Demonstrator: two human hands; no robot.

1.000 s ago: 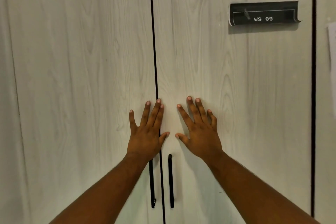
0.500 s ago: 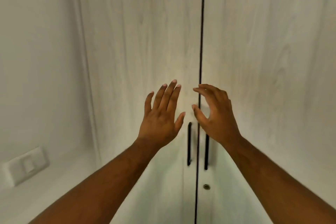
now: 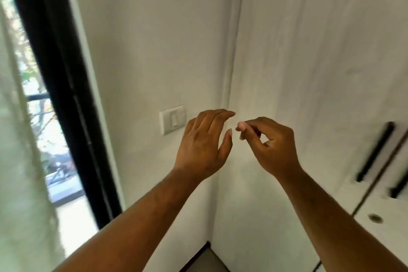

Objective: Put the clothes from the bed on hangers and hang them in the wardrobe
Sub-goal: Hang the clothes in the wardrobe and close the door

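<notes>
The wardrobe (image 3: 320, 62) fills the right side, with its pale wood-grain doors closed. Two black bar handles (image 3: 375, 152) sit at the right edge, blurred by motion, above a small round lock (image 3: 375, 218). My left hand (image 3: 203, 146) hangs in the air in front of the wall corner, fingers relaxed and slightly bent, holding nothing. My right hand (image 3: 269, 146) is raised beside it, a little apart, fingers loosely curled toward the thumb and empty. Neither hand touches the wardrobe. No clothes, hangers or bed are in view.
A white wall meets the wardrobe side at a corner, with a white light switch (image 3: 173, 119) on it. A black-framed window (image 3: 55, 73) stands at the left, with a sheer curtain (image 3: 17, 161) along its edge. A strip of floor (image 3: 205, 260) shows at the bottom.
Both hands have come off the closed wardrobe doors and now hang in the air. The view has swung left, past the doors, to the wall corner and the window.
</notes>
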